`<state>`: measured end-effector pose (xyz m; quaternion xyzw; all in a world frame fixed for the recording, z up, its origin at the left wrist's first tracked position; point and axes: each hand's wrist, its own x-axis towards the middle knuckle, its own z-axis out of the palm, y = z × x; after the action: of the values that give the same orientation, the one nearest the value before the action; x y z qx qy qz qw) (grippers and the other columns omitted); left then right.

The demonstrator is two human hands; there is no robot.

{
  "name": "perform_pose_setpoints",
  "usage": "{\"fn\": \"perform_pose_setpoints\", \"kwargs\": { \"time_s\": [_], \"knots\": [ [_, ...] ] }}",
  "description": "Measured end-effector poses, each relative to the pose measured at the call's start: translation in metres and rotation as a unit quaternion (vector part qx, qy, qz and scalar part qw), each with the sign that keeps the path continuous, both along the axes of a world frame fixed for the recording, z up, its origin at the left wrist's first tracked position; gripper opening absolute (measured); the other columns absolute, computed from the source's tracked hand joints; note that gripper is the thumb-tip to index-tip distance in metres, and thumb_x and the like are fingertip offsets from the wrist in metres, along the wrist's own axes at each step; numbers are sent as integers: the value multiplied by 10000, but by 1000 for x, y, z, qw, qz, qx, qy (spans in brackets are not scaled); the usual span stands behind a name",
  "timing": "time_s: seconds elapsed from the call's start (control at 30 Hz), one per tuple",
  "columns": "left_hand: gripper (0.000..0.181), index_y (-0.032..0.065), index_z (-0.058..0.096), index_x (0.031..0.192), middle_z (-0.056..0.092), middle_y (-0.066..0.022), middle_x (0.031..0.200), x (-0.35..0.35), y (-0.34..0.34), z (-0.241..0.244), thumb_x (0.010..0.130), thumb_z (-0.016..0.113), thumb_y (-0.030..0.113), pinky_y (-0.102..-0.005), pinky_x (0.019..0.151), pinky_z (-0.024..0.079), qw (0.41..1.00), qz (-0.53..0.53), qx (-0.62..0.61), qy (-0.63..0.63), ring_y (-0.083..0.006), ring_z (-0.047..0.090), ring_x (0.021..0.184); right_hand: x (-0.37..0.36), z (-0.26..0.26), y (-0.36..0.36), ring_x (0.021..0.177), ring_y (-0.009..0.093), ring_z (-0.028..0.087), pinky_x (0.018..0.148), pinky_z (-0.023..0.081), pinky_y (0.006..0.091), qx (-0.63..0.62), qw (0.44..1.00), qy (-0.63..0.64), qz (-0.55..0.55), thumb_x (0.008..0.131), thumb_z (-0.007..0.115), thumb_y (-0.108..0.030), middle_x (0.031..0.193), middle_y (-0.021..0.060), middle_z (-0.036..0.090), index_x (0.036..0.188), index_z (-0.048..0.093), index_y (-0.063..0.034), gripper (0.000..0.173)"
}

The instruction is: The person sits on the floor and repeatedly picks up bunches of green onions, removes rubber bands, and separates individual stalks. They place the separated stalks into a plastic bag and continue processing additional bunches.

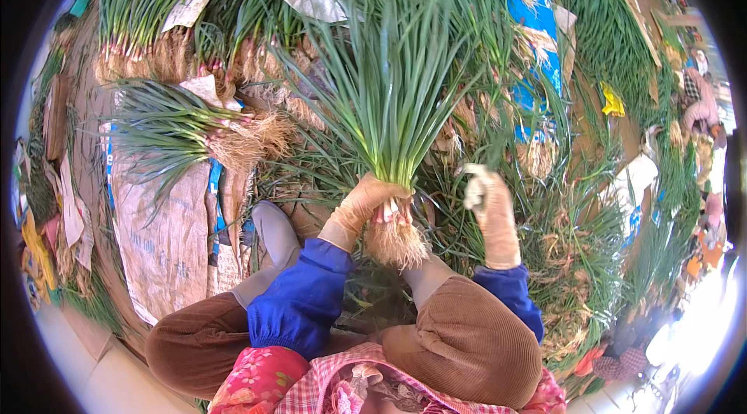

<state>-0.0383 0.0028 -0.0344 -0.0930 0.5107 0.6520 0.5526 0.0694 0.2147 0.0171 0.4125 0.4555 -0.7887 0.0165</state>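
Note:
My left hand (367, 204), in a pale orange glove, grips a bunch of green onions (391, 116) around the white stems, leaves pointing up and away, roots hanging below the fist. Off to the right, my right hand (493, 210), gloved too, is blurred, with its fingers bent near some leaves; whether it holds one is unclear. A smaller bunch with tangled roots (248, 137) lies left of the held bunch. Loose green onions (548, 250) are heaped beside and beyond my right hand.
A flattened printed sack (160, 233) lies at left. Rows of green onions (146, 5) lie at the top left. A blue sack (540, 23) and a yellow scrap (612, 100) are at right. A grey boot (277, 233) shows near my left arm. Other people (700, 102) are at the far right.

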Motion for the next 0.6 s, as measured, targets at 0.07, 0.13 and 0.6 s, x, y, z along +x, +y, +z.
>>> {"fn": "perform_pose_setpoints", "kwargs": {
  "time_s": [0.07,0.13,0.6],
  "knots": [
    [166,-40,677,902,679,-132,692,5,2,3,786,674,80,-286,428,492,999,17,37,-5,-209,636,500,-5,-17,-16,534,85,471,513,437,259,101,971,-85,197,946,575,-228,669,-17,511,1052,615,-19,238],
    [177,-37,680,915,691,-132,726,6,2,11,787,676,86,-288,464,509,997,-1,70,-21,-208,648,533,-8,-42,-46,509,59,452,454,401,227,419,867,16,269,950,587,-216,681,-32,536,1058,622,-35,214],
    [241,6,661,1064,698,-99,877,-16,65,87,838,645,91,-307,626,573,958,111,244,-104,-212,676,725,48,62,-14,1007,188,561,885,462,313,64,971,169,155,1036,373,-218,1309,136,531,1347,439,3,387]
  ]
}}
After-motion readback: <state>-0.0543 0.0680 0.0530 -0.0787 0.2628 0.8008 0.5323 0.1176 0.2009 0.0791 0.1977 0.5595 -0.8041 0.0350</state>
